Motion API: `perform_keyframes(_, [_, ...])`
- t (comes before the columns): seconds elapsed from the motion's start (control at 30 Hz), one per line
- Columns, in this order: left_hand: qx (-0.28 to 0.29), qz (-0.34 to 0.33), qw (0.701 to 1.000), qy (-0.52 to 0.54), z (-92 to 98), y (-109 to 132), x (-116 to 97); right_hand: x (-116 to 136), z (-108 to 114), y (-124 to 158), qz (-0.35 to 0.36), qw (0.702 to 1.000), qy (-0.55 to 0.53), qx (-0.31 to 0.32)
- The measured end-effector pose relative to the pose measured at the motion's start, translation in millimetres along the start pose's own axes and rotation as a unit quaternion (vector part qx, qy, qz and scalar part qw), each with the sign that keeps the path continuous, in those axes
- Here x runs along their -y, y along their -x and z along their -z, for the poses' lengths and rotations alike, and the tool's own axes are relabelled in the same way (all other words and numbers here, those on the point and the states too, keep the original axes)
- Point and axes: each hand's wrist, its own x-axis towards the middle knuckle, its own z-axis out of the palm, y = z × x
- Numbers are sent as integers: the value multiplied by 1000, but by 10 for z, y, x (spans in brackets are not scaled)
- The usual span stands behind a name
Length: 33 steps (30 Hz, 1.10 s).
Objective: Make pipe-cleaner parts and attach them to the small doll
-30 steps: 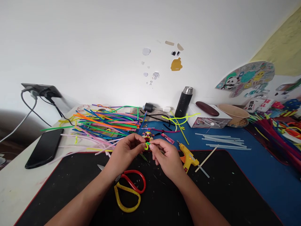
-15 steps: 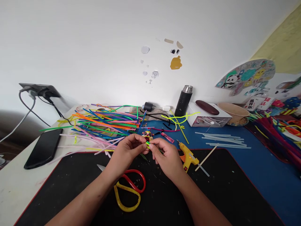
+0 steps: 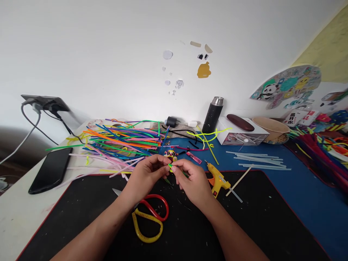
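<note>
Above the black mat [image 3: 187, 224], my left hand [image 3: 145, 175] and my right hand [image 3: 191, 177] meet, thumbs and forefingers pinched on a small green and yellow pipe cleaner piece [image 3: 171, 166]. Fingertips hide most of it. Just behind the fingers is a small colourful figure [image 3: 170, 154], with a pale face, red and blue on it. Beneath my left forearm lie scissors [image 3: 148, 239] with one red and one yellow handle. To the right of my right hand rests a yellow glue gun [image 3: 218, 180] with a clear glue stick [image 3: 236, 195] in its rear.
Many coloured pipe cleaners [image 3: 125, 139] are heaped at the back left, near a black phone [image 3: 51, 170]. Further right are a pink lighter [image 3: 194, 157], a black flask [image 3: 213, 115], a white box [image 3: 231, 137], a bowl [image 3: 272, 129], loose glue sticks [image 3: 261, 160] and a wooden stick [image 3: 238, 181].
Both hands stay almost in place, still pinching the green and yellow piece, with slight finger movement. The whole view has shifted a little.
</note>
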Motion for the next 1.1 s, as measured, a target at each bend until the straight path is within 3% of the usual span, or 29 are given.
perform_keyframes(0.7, [6, 44, 994, 103, -50, 15, 14, 8, 10, 11, -11, 1000, 15, 4])
perform_keyframes(1.1, [-14, 26, 997, 70, -51, 20, 1, 10, 21, 18, -18, 1000, -9, 18])
